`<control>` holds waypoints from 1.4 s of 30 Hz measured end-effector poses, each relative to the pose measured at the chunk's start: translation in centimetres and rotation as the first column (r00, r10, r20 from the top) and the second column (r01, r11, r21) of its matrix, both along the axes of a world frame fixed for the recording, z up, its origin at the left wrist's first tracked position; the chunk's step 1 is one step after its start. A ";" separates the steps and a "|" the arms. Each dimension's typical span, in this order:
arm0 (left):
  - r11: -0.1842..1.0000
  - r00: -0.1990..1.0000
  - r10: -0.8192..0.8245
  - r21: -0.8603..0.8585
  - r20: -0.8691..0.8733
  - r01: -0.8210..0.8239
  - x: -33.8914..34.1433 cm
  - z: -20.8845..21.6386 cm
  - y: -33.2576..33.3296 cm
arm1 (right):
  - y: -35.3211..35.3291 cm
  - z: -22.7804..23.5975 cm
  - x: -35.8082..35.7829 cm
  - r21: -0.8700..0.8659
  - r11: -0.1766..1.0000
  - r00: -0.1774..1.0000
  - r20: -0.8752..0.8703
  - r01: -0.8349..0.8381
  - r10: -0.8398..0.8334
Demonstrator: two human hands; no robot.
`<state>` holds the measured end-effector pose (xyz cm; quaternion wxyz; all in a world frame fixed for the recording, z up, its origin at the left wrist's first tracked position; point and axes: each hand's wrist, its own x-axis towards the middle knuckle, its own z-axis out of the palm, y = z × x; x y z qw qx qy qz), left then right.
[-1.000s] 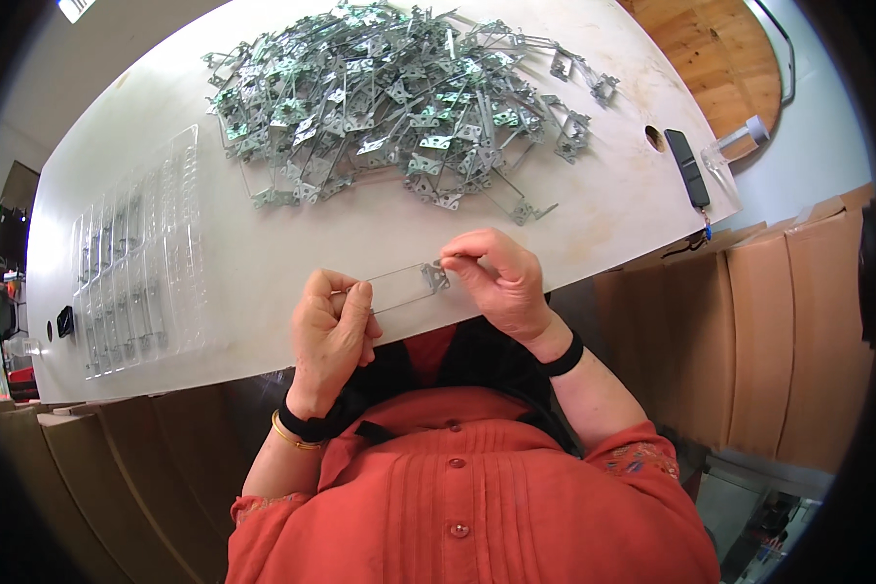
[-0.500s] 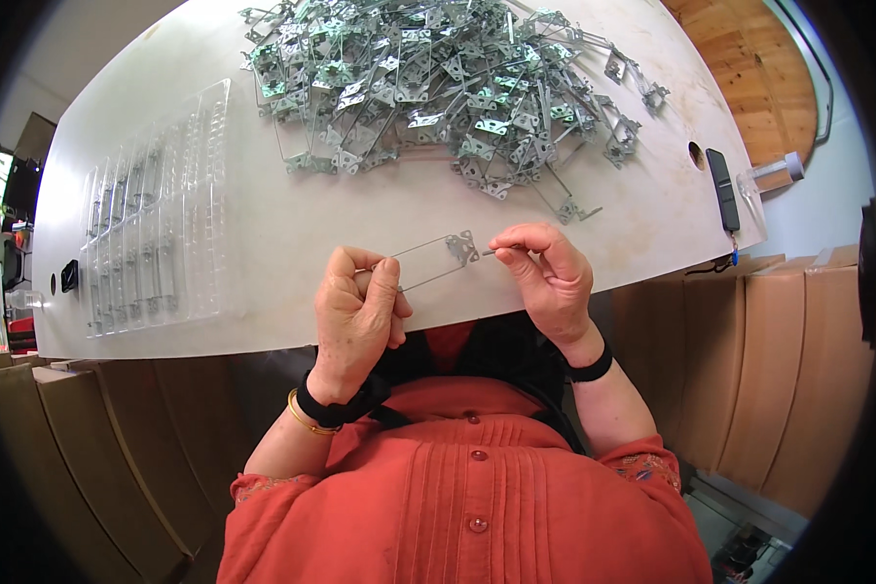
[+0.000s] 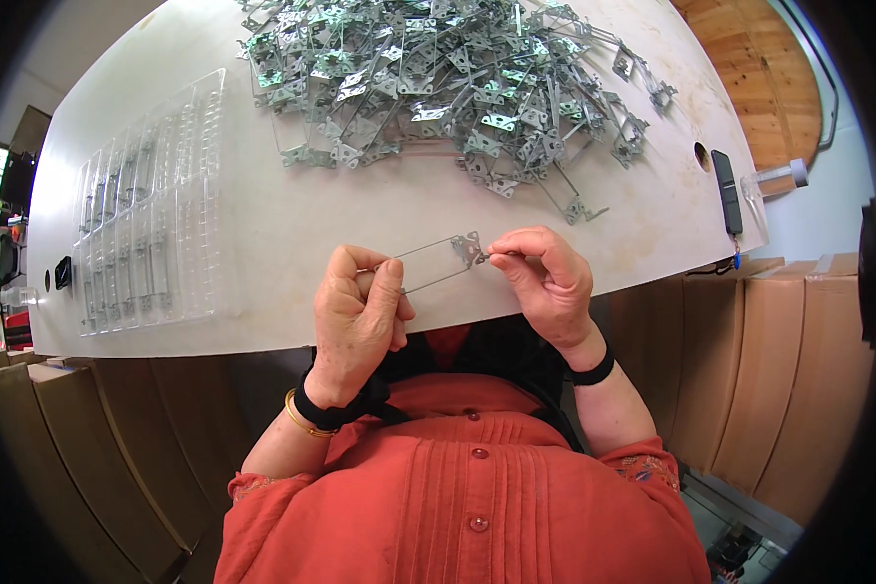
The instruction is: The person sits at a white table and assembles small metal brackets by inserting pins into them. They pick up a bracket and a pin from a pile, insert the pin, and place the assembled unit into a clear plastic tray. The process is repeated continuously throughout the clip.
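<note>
Pinching between thumb and curled fingers, the left hand has closed around one end of a slim metal frame, and from my remote seat I see two thin parallel wires run out of that grip to a flat, cut-out plate. The frame tilts slightly, its plate end farther from the wearer's body, above the table close to its near edge. At the plate's right side I have the right hand, its thumb and forefinger brought together on a short thin piece; I cannot tell whether that piece is separate or part of the frame. The hands face each other, apart, with the wires and plate showing between them. Beyond them I have a big tangled pile of grey metal parts with similar plates and wires, a few straying toward the right. Off to my left lies a clear plastic tray with slots, and metal parts sit in two rows of them. Near the right edge of the table I make out a flat black object just beside a clear tube with a grey cap. Both wrists wear black bands, and the left adds a gold bracelet. Cardboard boxes stand beyond the table's edge on the right.
</note>
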<state>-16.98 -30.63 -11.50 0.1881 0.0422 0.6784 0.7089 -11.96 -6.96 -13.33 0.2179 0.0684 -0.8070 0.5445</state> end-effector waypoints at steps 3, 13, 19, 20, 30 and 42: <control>1.000 1.000 0.001 -0.007 -0.002 -0.001 0.0 0.1 0.0 | 0.0 0.0 0.0 -0.003 1.000 1.000 -0.006 -0.003 0.003; 1.000 1.000 -0.007 0.021 -0.005 0.007 -0.1 0.1 0.0 | -0.2 0.0 -0.1 0.051 0.999 1.000 -0.022 0.005 -0.004; 1.000 1.000 -0.006 0.016 -0.004 0.006 -0.1 0.0 0.1 | 0.0 -0.1 -0.1 0.035 0.999 1.000 -0.014 0.004 -0.004; 1.000 1.000 -0.004 0.014 -0.003 0.004 0.0 0.0 0.1 | 0.0 -0.1 -0.1 0.048 0.999 1.000 -0.019 0.004 -0.004; 1.000 1.000 -0.004 0.001 0.014 0.004 0.0 0.0 0.1 | -0.1 0.1 -0.2 0.045 0.999 0.999 -0.034 -0.016 0.017; 1.000 1.000 -0.015 -0.011 0.006 0.015 0.0 0.0 0.2 | -0.1 -0.3 0.2 -0.050 0.999 1.000 -0.003 -0.002 0.002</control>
